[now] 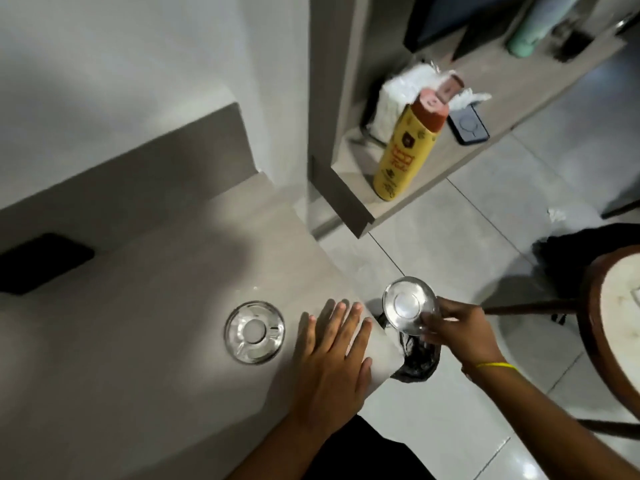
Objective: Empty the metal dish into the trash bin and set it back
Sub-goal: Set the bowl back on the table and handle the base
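Note:
My right hand (457,332) grips a round shiny metal dish (407,303) by its rim and holds it tilted, its underside turned up toward me. The dish hangs just past the counter's corner, above a trash bin lined with a black bag (417,356); the counter hides most of the bin. My left hand (334,355) lies flat on the counter (138,341) near its edge, fingers spread and holding nothing. A second round dish (254,331), much like the first, sits upright on the counter to the left of that hand.
A black phone (41,263) lies at the counter's left. A low shelf (415,188) beyond holds a yellow spray can (407,147), a tissue pack and a dark device. A round wooden stool (613,327) stands at right on the tiled floor.

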`<state>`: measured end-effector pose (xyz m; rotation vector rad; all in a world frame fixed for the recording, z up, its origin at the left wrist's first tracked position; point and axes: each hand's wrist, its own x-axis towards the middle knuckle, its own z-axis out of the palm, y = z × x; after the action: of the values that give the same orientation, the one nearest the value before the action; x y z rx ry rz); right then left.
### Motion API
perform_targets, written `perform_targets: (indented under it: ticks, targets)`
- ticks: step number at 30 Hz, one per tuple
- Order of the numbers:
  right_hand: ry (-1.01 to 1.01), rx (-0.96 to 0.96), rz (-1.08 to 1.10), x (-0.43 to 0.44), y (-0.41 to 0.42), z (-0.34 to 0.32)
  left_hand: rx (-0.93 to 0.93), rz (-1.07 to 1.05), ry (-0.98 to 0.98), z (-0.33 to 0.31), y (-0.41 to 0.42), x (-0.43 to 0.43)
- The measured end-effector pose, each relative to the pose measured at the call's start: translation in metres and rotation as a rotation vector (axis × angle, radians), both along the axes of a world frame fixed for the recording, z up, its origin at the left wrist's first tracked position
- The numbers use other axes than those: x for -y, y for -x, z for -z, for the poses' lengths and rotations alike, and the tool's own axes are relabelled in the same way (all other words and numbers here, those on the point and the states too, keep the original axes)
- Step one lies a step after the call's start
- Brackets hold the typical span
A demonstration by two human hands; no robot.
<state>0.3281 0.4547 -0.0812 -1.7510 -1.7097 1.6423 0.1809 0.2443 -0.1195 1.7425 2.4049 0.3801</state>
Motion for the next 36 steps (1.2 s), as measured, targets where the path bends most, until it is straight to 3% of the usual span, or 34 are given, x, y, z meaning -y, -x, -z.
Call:
perform_targets:
  ticks: [7, 14, 24, 36]
  targets:
    - [-0.087, -0.001, -0.263, 0.065, 0.098, -0.058, 0.051, -0.445, -0.102, -0.032, 0.033, 0.057]
    - [-0.181, 0.057, -0.550, 0.147, 0.198, -0.050, 0.044, -0.783, -0.012, -0.031, 0.085, 0.150]
    - [-0.385, 0.217, -0.819, 0.208, 0.278, -0.034, -0.005, -0.909, 0.096, 0.001, 0.108, 0.254]
    - [-0.558, 0.259, -0.958, 0.208, 0.278, -0.027, -0.032, -0.911, 0.073, 0.015, 0.104, 0.261]
